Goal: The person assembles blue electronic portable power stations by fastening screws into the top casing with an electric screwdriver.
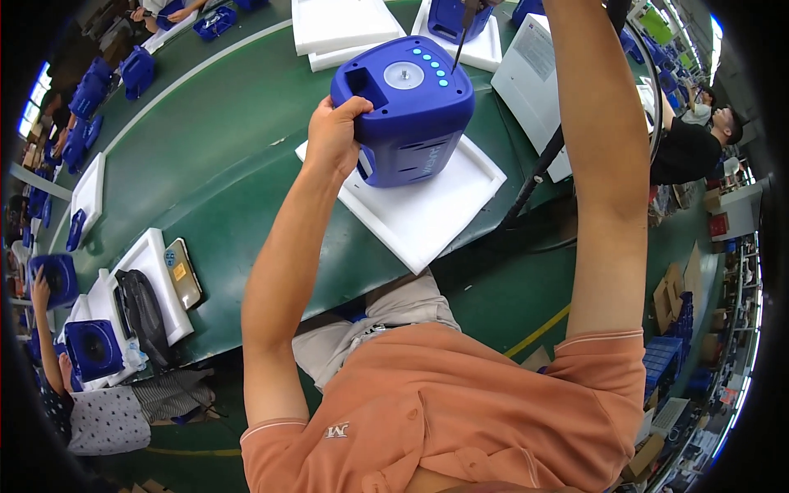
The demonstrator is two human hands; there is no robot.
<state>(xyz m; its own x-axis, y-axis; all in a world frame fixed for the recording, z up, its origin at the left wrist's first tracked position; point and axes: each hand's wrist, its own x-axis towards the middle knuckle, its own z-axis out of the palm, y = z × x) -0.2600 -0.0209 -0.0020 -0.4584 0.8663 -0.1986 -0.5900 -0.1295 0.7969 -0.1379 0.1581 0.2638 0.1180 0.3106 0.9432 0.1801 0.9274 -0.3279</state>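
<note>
A blue plastic housing stands on a white foam tray in front of me. Its top face carries a silver round plate with a central stud, a row of turquoise buttons and a square recess. My left hand grips the housing's left edge, thumb on top and fingers partly hidden by its side. At the upper edge of the picture my right hand is mostly cut off. It holds a screwdriver, whose thin shaft points down to the housing's far right corner. Whether the tip touches a screw there I cannot tell.
Behind stands another blue housing on foam, beside stacked white foam sheets. A grey-white box and a black cable lie to the right. A phone and black pouch sit left. Co-workers work along the green table.
</note>
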